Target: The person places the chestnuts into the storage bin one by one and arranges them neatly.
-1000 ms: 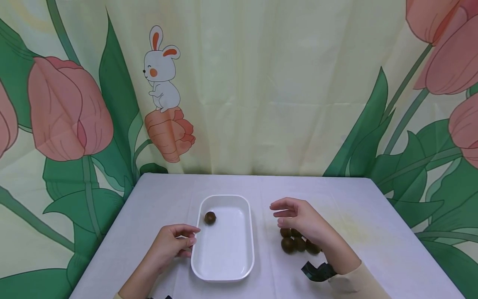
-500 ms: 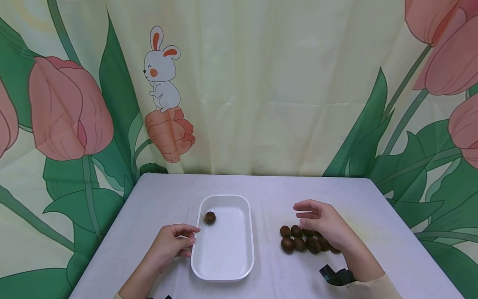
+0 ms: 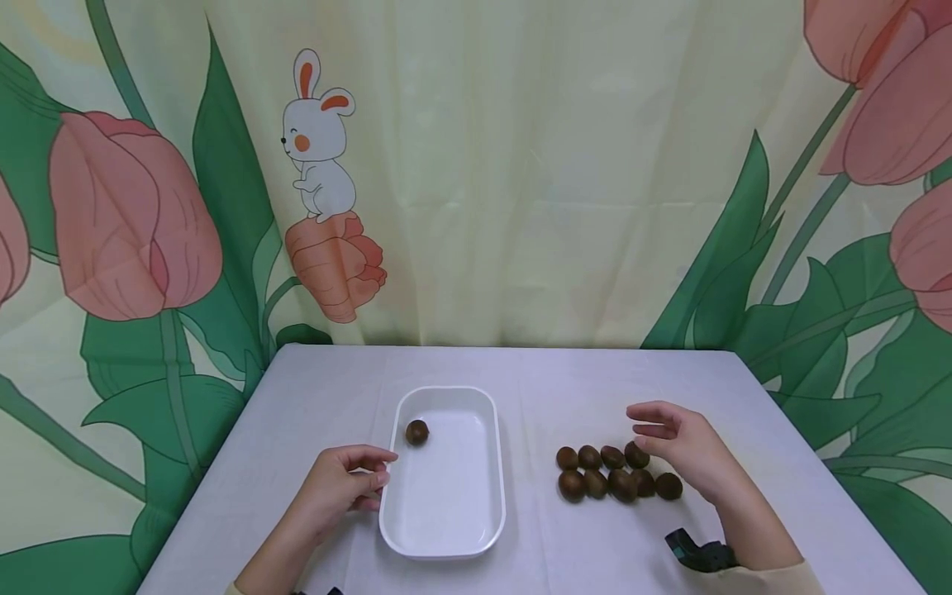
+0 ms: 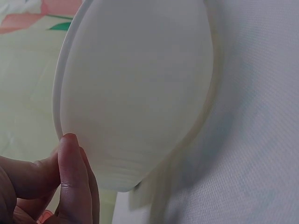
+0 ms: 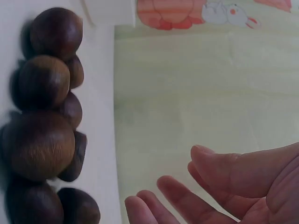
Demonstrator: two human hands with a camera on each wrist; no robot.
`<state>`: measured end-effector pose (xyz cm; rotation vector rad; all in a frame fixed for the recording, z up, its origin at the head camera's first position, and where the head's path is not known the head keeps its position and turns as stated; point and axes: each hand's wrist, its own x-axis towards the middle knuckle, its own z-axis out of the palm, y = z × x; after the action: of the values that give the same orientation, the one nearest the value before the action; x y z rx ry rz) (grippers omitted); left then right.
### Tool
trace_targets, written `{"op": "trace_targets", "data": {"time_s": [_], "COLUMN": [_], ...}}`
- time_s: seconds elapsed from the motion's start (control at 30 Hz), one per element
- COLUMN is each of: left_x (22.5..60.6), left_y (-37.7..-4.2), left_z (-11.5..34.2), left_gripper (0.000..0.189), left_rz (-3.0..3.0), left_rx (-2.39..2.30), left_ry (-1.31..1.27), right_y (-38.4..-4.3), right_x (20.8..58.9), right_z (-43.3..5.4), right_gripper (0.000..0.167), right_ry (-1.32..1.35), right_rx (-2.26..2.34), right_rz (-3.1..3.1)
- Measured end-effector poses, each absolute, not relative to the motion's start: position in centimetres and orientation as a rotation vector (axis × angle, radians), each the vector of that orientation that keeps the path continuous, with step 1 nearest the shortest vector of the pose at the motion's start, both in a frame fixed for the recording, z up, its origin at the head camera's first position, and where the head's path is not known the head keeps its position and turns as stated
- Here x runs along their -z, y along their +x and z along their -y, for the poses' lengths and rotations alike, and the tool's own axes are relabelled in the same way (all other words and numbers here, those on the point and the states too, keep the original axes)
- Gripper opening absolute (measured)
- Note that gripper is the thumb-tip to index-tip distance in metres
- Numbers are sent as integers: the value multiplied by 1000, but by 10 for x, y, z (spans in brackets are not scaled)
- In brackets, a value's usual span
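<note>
A white rectangular tray (image 3: 442, 541) sits left of centre on the table, a single chestnut (image 3: 417, 432) inside it near the upper left. My left hand (image 3: 345, 483) pinches the tray's left rim between thumb and fingers; the left wrist view shows the fingertips (image 4: 70, 144) at the rim and outer wall. To the right of the tray, several brown chestnuts (image 3: 623, 486) lie close together in two rows. My right hand (image 3: 684, 442) is above the right end of the back row, its fingers relaxed and apart from the thumb, holding nothing.
A white cloth covers the table (image 3: 535, 388). Behind its far edge hangs a pale curtain (image 3: 521, 207) printed with tulips and a rabbit. A black wrist strap part (image 3: 699, 552) shows below the right wrist.
My right hand has moved rightward over the chestnuts, from their left side to the right end, uncovering both rows. The left hand and the tray have stayed in place.
</note>
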<state>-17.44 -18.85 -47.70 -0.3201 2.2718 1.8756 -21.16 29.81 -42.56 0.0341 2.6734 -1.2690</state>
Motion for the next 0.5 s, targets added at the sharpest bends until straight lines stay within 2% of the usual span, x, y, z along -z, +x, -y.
{"op": "trace_targets", "data": {"time_s": [0.5], "left_x": [476], "left_y": [-174], "left_z": [189], "left_gripper": [30], "left_rz": [-2268], "left_rx": [-1866], "left_ry": [-322], "right_y": [-213], "right_x": [439], "right_z": [-332], "right_gripper": [54], "right_ry": [85], "right_rx": [1161], "right_rz": [-2704]}}
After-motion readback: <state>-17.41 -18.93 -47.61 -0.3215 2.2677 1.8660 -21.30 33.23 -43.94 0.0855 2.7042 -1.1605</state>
